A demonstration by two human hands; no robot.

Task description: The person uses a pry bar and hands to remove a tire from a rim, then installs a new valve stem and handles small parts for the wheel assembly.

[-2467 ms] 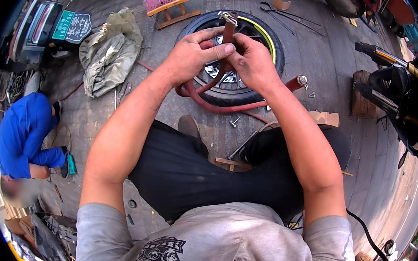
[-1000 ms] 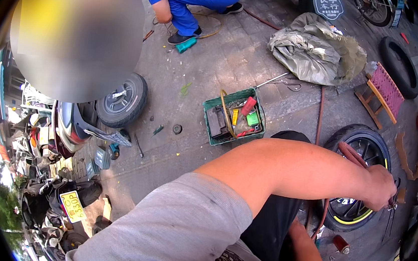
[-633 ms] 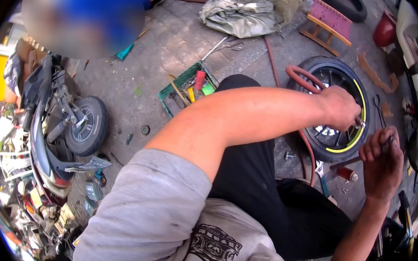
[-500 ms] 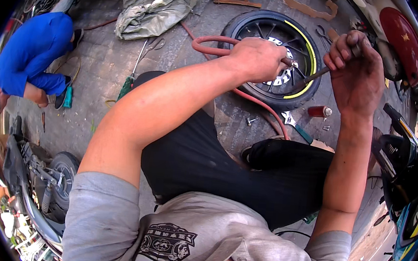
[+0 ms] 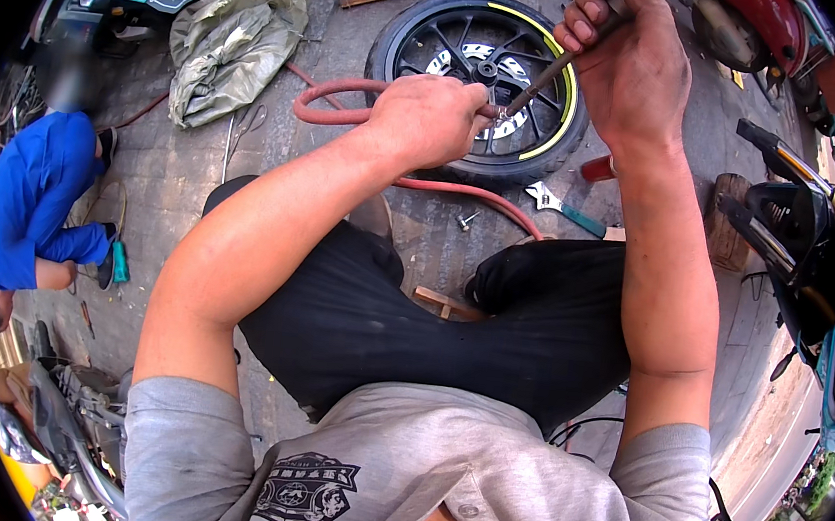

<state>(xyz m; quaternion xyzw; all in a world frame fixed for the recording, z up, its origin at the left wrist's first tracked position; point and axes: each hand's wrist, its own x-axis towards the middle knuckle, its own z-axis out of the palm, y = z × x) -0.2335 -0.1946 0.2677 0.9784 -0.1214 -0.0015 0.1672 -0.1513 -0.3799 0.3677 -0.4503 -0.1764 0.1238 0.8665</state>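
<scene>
My left hand (image 5: pixel 429 121) is closed round the end of a red rubber hose (image 5: pixel 333 112), whose metal fitting points right. A loop of the hose stands out left of the fist. My right hand (image 5: pixel 641 81), raised at the upper right, grips a dark metal rod (image 5: pixel 547 80) that slants down to the left. The rod's lower tip is beside the hose fitting; whether they touch I cannot tell. Beyond both hands a motorcycle wheel (image 5: pixel 396 63) lies flat on the ground, with a black tyre, a yellow rim stripe and a silver brake disc.
An adjustable wrench (image 5: pixel 568 211) and a red canister (image 5: pixel 597 168) lie near the wheel, with a bolt (image 5: pixel 468 219) closer to me. A crumpled cover (image 5: pixel 237 42) is at the upper left. A person in blue (image 5: pixel 32 193) crouches left. Motorcycle parts (image 5: pixel 806 248) stand right.
The view has shifted, so the wheel and ground things sit further left and higher. The rod's tip has come closer to the hose fitting. Both hands keep their hold.
</scene>
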